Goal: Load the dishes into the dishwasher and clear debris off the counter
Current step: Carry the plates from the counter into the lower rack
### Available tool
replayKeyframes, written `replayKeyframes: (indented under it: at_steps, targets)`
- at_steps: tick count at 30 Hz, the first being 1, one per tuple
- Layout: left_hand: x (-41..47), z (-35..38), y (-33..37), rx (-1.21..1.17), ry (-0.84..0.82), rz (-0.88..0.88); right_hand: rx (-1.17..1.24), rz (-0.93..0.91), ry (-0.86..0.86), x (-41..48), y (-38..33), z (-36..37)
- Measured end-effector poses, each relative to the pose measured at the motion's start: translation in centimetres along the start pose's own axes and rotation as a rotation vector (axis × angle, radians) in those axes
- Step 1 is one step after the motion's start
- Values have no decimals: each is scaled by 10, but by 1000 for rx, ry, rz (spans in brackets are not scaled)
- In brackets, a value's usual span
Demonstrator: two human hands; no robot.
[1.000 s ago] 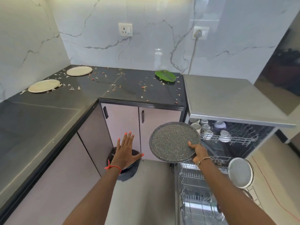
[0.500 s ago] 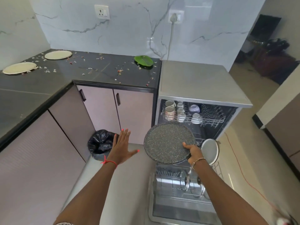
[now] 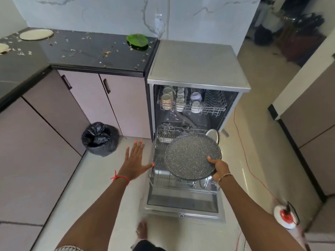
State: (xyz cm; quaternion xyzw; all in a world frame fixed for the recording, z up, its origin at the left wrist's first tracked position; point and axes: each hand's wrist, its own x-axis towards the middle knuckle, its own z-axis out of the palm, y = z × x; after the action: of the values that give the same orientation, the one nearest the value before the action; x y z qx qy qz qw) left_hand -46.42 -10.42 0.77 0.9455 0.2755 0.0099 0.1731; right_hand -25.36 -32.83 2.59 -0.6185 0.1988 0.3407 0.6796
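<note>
My right hand (image 3: 218, 168) grips the rim of a round grey speckled plate (image 3: 190, 156), held tilted above the pulled-out lower rack (image 3: 163, 140) of the open dishwasher (image 3: 195, 66). My left hand (image 3: 135, 161) hovers flat with fingers spread, left of the rack, holding nothing. Cups (image 3: 167, 98) sit in the upper rack. A round lid or pan (image 3: 213, 134) stands at the rack's back right. On the black counter (image 3: 90, 51) lie two cream plates (image 3: 36, 34), a green plate (image 3: 137, 40) and scattered crumbs (image 3: 107, 52).
A bin lined with a black bag (image 3: 99, 138) stands on the floor by the pink cabinets (image 3: 116, 100). The dishwasher door (image 3: 183, 201) lies open in front of me. A red cable (image 3: 248, 160) runs to a white and red object (image 3: 285, 216) at the right.
The view has turned right and down toward the dishwasher. My right hand has lowered the speckled plate over the lower rack. My left hand stays spread to the left.
</note>
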Motion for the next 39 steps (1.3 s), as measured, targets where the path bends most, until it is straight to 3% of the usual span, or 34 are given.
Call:
replayKeyframes:
  at_steps: [25, 39]
  targets:
    - [81, 81, 48, -46, -257, 126, -59, -87, 346, 86, -32, -62]
    - [149, 170, 97, -74, -358, 43, -369, -200, 271, 242, -97, -57]
